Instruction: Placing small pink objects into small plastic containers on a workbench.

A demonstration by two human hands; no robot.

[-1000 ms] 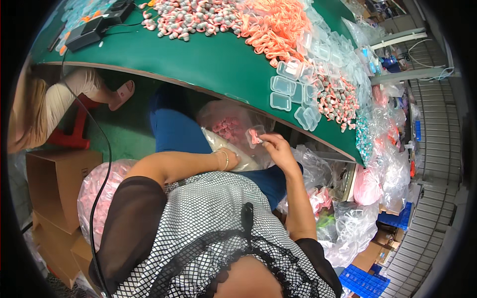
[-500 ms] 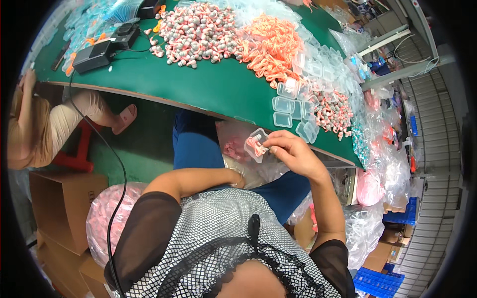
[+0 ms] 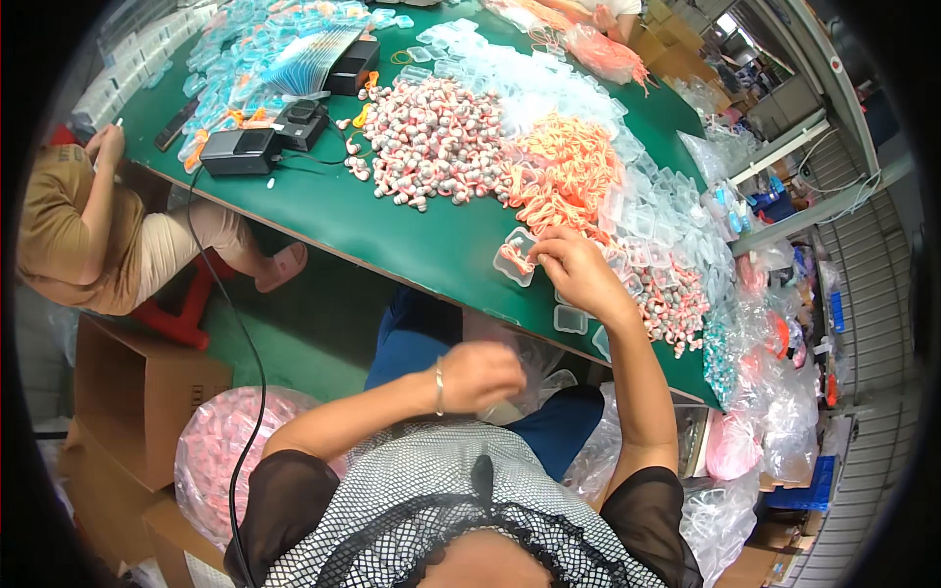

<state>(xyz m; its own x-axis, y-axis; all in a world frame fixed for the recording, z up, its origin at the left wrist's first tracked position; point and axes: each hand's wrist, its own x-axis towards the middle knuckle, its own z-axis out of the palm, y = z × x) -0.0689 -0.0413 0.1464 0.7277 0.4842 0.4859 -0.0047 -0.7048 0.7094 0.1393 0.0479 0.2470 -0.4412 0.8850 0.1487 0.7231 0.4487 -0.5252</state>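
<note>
My right hand [image 3: 583,269] is over the green table near its front edge, fingers pinched at the right side of a small clear plastic box [image 3: 512,270]. Inside that box lies a pink-and-white corded earplug set [image 3: 514,254], partly hidden by my fingertips. My left hand [image 3: 480,375], with a bracelet at the wrist, hovers above my lap; motion smears its fingers. Beyond the box spreads a heap of orange cords [image 3: 569,162]. A big pile of grey-and-pink earplugs [image 3: 431,137] lies to its left, and a smaller earplug pile [image 3: 671,304] sits right of my right hand.
Many clear boxes [image 3: 662,206] cover the table's right side. Black devices [image 3: 240,152] with a trailing cable stand at the left. A co-worker [image 3: 83,225] sits far left; another person's arm shows at the back. Cardboard boxes [image 3: 147,392] and a bag of pink pieces [image 3: 235,451] are below left.
My right hand has carried the clear box from above my lap forward over the table. My left hand has risen from my lap into fuller view. The head view has shifted.
</note>
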